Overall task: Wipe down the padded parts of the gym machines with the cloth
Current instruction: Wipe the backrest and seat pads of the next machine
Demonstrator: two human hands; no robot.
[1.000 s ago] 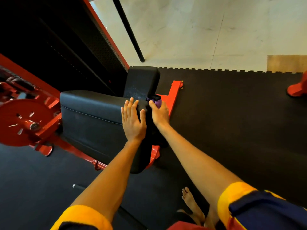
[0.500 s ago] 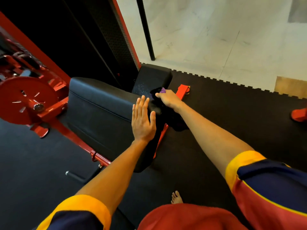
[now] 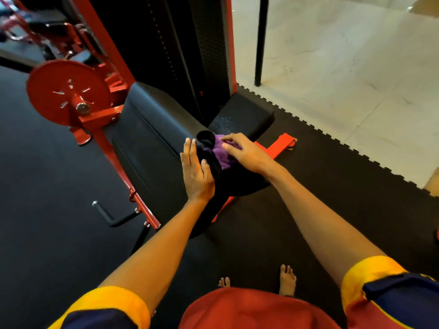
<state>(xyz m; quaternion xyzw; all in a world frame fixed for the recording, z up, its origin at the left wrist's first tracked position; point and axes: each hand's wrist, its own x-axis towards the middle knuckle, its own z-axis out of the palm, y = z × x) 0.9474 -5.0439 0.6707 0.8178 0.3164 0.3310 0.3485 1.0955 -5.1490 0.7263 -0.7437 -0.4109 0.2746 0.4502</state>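
Observation:
A long black back pad [image 3: 152, 129] of a red-framed machine tilts up towards me, with a smaller black seat pad [image 3: 244, 115] beyond it. A black and purple cloth [image 3: 219, 153] lies bunched over the near right edge of the back pad. My right hand [image 3: 247, 153] presses on the cloth from above, fingers bent into its purple part. My left hand [image 3: 196, 172] lies flat on the back pad just left of the cloth, fingers straight, thumb touching the cloth's black fold.
A red weight plate [image 3: 69, 93] sits on the machine's left side above a red frame bar [image 3: 128, 184]. A black perforated weight-stack cover [image 3: 190, 51] stands behind the pads. Black rubber matting [image 3: 332, 176] meets pale tile floor [image 3: 344, 67] at the right. My bare feet [image 3: 287, 279] stand below.
My view has risen and shifted left. My right hand has drawn the cloth back onto the pad's edge, showing more purple. My left hand stays flat on the pad.

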